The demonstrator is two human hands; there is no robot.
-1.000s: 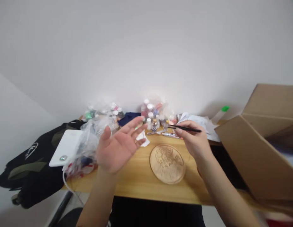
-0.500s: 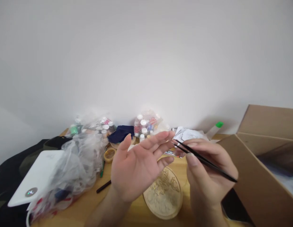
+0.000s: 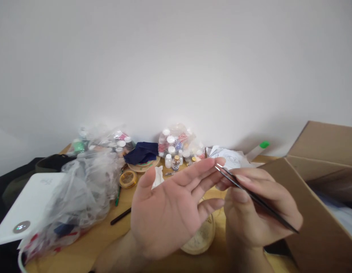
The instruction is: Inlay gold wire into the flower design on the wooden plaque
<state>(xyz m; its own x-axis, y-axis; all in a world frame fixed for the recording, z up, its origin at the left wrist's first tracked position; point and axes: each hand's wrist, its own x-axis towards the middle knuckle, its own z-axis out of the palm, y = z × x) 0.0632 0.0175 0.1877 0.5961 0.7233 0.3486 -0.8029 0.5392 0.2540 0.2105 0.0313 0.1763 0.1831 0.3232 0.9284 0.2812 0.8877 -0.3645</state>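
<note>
My left hand [image 3: 170, 208] is raised palm up in the middle of the view, fingers stretched out and apart, holding nothing. My right hand [image 3: 255, 208] is closed around thin black tweezers [image 3: 255, 199]. The tweezers' tips touch or nearly touch the fingertips of my left hand. Under both hands lies a round carved wooden disc [image 3: 200, 237] on the wooden table [image 3: 107, 235], mostly hidden by the hands.
Clear plastic bags [image 3: 82, 189] lie at the left, beside a white tablet-like device [image 3: 25, 208]. Small paint bottles [image 3: 173, 149], a dark blue cloth [image 3: 140, 151], a tape roll [image 3: 127, 178] and papers [image 3: 231, 159] line the back. An open cardboard box [image 3: 318, 189] stands at the right.
Both hands have come closer to the camera and together. The tweezers' tips now meet my left fingertips. The view has tilted, so the disc sits lower and is largely covered.
</note>
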